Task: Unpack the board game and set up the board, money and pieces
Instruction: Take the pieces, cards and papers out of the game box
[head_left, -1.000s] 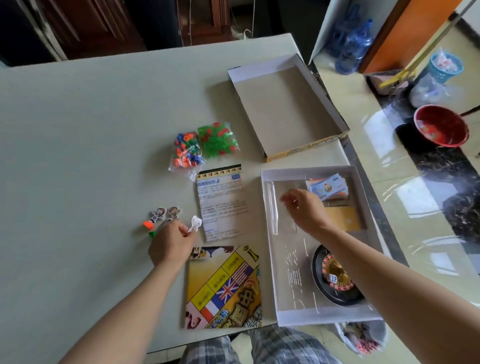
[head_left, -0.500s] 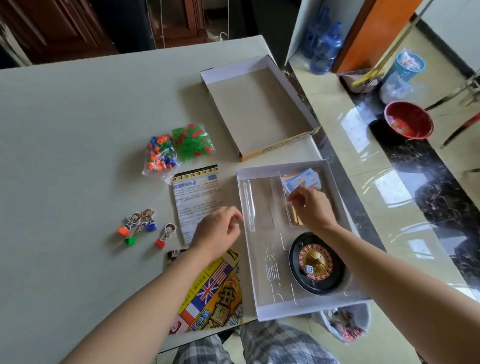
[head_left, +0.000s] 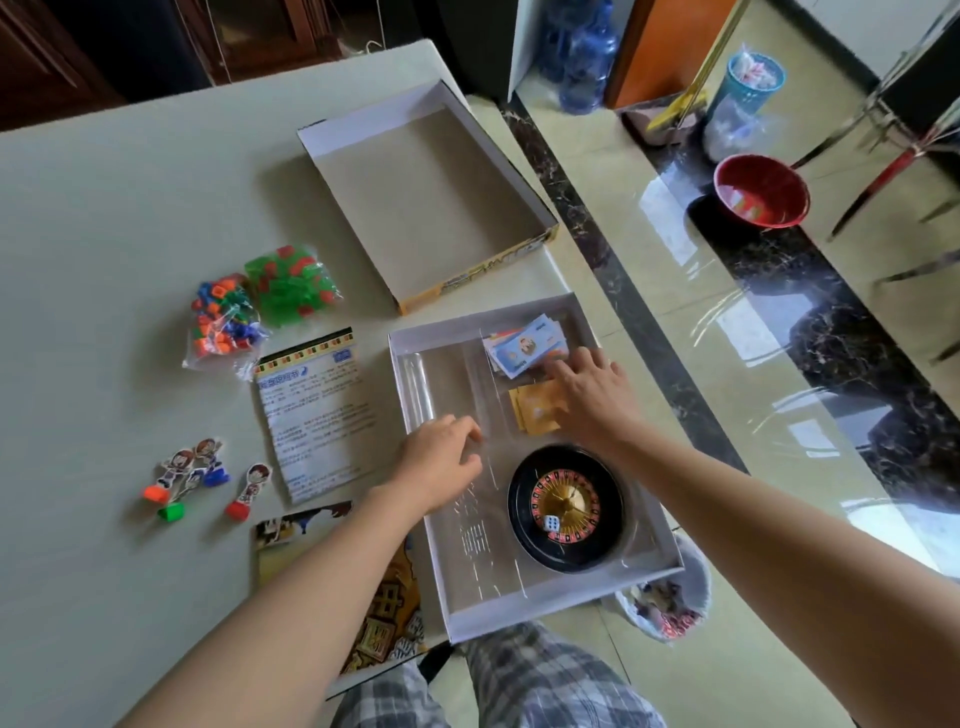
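Pale counter now carries the four pieces, let go by the left hand, which has crossed to the box tray and lies curled on its clear insert; pinching or not, I cannot tell. Right hand, fingers spread, reaches the money, likely next out.

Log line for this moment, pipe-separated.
left hand on clear insert | right hand fingertips at banknotes | roulette wheel, orange cards in box tray | character pawns on table
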